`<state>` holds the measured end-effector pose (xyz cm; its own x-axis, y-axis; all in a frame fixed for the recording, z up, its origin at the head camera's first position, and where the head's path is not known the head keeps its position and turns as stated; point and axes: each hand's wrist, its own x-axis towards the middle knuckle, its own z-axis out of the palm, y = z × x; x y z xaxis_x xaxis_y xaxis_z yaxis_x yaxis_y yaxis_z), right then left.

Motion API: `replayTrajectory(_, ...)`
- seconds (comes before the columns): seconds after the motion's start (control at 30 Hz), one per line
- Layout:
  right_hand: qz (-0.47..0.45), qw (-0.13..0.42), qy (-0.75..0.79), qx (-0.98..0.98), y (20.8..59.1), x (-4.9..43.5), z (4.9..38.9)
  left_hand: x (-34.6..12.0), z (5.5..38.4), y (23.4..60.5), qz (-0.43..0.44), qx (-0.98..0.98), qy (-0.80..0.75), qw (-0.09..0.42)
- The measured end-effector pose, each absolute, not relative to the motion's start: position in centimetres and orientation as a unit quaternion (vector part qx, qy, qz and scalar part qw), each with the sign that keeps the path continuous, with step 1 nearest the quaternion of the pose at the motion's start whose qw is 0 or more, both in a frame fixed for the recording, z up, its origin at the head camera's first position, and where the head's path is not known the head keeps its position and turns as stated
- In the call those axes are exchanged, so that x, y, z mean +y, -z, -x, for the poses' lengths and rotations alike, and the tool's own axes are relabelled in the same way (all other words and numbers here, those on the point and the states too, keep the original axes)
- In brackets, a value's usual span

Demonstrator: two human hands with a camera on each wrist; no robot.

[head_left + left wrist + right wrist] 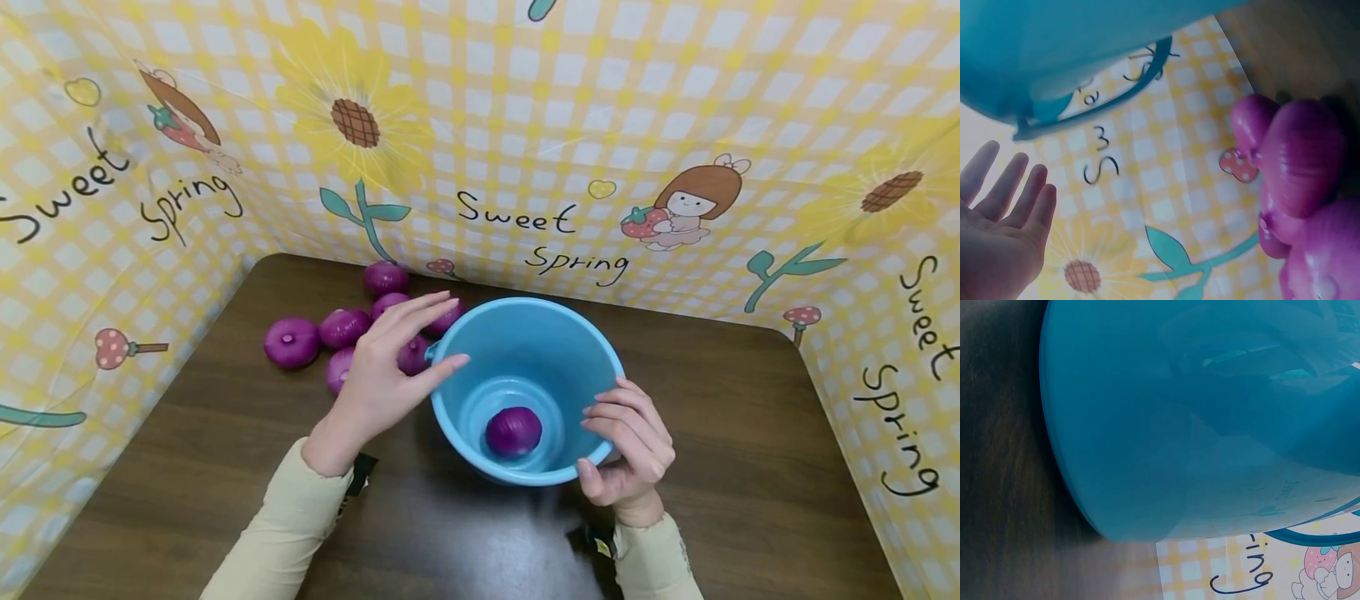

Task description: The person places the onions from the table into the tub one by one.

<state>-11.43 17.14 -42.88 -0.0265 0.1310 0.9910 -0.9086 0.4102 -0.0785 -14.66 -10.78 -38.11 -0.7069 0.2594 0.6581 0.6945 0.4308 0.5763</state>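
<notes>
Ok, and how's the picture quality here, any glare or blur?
Head view: mostly crisp, with pale glare on the wood-grain tabletop; left wrist view: background blown out to white near the left hand, red onions soft and hazy; right wrist view: dim, with faint reflections on the blue bucket and the tabletop dark at left.

Blue bucket (525, 346), apparently all-purple onions (344, 327)
</notes>
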Motion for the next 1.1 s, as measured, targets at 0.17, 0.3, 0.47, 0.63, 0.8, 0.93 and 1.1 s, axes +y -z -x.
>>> replayTrajectory(0.17,-0.336,0.61,-0.428,-0.576,42.8,17.1,11.4,-12.0,15.0,38.5,0.263,-0.813,0.448,0.264)
replayTrajectory(0.3,-0.335,0.609,-0.428,-0.577,42.8,17.1,11.4,-12.8,15.3,38.8,0.241,-0.816,0.449,0.272)
replayTrajectory(0.47,-0.337,0.61,-0.428,-0.576,42.8,17.1,11.4,-13.4,15.7,39.5,0.223,-0.822,0.452,0.266)
replayTrajectory(0.63,-0.343,0.61,-0.433,-0.568,42.9,17.1,11.5,-13.6,16.0,40.4,0.209,-0.831,0.452,0.248)
replayTrajectory(0.8,-0.348,0.608,-0.436,-0.565,42.8,17.1,11.6,-13.9,16.4,41.0,0.19,-0.839,0.448,0.242)
replayTrajectory(0.93,-0.349,0.603,-0.438,-0.569,42.7,17.1,11.4,-14.1,16.6,41.4,0.177,-0.845,0.444,0.239)
replayTrajectory(1.1,-0.353,0.595,-0.441,-0.572,42.6,17.1,11.2,-14.4,16.9,41.9,0.168,-0.854,0.435,0.231)
